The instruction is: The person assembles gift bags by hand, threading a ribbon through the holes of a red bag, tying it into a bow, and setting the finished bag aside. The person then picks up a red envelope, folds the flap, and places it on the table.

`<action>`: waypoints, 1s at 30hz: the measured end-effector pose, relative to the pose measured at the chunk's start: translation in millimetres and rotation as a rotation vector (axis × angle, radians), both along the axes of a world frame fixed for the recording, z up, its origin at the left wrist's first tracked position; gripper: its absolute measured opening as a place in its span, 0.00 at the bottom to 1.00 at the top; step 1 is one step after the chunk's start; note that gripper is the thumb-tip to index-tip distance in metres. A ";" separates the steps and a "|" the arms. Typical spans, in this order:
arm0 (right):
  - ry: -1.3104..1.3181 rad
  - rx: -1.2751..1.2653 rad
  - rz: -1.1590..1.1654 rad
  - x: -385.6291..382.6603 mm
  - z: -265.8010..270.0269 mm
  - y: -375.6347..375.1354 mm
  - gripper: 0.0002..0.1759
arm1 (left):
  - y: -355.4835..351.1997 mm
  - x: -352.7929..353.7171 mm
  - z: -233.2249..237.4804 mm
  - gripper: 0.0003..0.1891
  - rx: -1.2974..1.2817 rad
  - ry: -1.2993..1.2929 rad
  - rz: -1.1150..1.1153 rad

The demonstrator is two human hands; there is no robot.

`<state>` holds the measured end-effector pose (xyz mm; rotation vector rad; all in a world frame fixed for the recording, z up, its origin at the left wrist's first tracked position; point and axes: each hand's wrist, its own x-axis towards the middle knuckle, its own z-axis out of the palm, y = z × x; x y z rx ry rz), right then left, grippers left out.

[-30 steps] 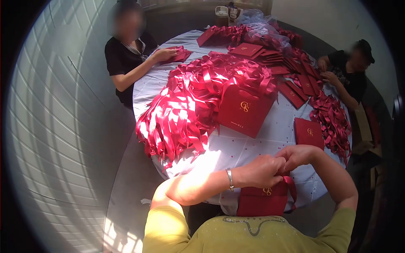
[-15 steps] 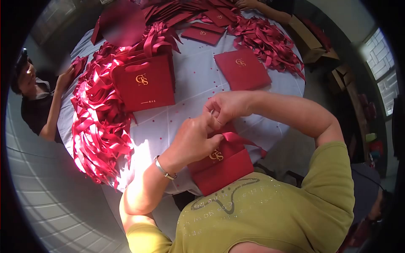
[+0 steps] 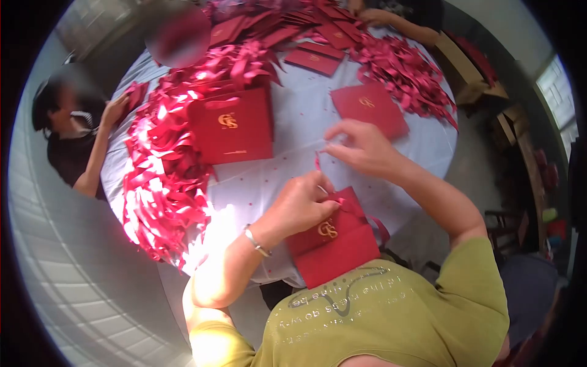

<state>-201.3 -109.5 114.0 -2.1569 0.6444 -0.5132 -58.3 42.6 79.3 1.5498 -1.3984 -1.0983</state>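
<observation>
Red paper bag with gold letters (image 3: 339, 254) is seen in the head view at the edge of a round table with a white cloth (image 3: 299, 125). Its upper part is partly covered by the left hand (image 3: 306, 199), whose fingers are pinched on a thin red ribbon (image 3: 317, 161). The right hand (image 3: 364, 150) is held beyond the bag, loosely curled, thumb and fingers apart, near the ribbon's tip.

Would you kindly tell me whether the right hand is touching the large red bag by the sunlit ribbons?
Apart: the head view shows tablecloth between the right hand and the large red bag.
</observation>
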 end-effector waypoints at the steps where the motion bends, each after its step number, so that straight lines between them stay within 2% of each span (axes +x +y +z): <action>1: 0.059 0.054 -0.022 -8.8 10.1 6.2 0.12 | -0.4 0.5 -0.6 0.13 -0.011 -0.013 -0.006; 2: 0.063 0.065 -0.020 -15.4 6.4 7.5 0.11 | 0.5 0.8 12.6 0.12 0.011 -0.104 -0.032; 5: 0.077 0.157 -0.024 -26.8 -3.8 10.4 0.10 | 0.7 -3.1 7.7 0.12 -0.011 -0.164 -0.013; 7: 0.045 -0.073 0.031 -17.1 -10.0 7.5 0.13 | -0.5 -6.6 -4.5 0.12 -0.036 -0.110 -0.016; 9: 0.183 -0.045 0.000 -0.4 -12.8 5.7 0.16 | 0.8 -5.0 -3.5 0.11 -0.054 -0.195 -0.010; 10: 0.202 -0.083 -0.019 9.0 -11.9 6.4 0.18 | -1.5 -4.8 -16.0 0.12 -0.100 -0.128 -0.013; 12: 0.211 -0.130 -0.016 25.7 -11.0 6.1 0.20 | -2.6 -4.3 -15.0 0.12 -0.161 -0.157 -0.025; 14: 0.343 -0.302 -0.073 34.7 -13.2 2.7 0.22 | -1.4 -3.4 -11.2 0.12 -0.143 -0.181 -0.014; 18: 0.409 -0.394 -0.073 46.9 -15.5 -0.5 0.21 | -0.2 -3.8 1.0 0.11 -0.087 -0.178 -0.028; 30: 0.256 -0.398 -0.092 49.6 -39.5 -11.9 0.16 | -2.9 -0.6 -5.1 0.13 -0.138 -0.226 -0.030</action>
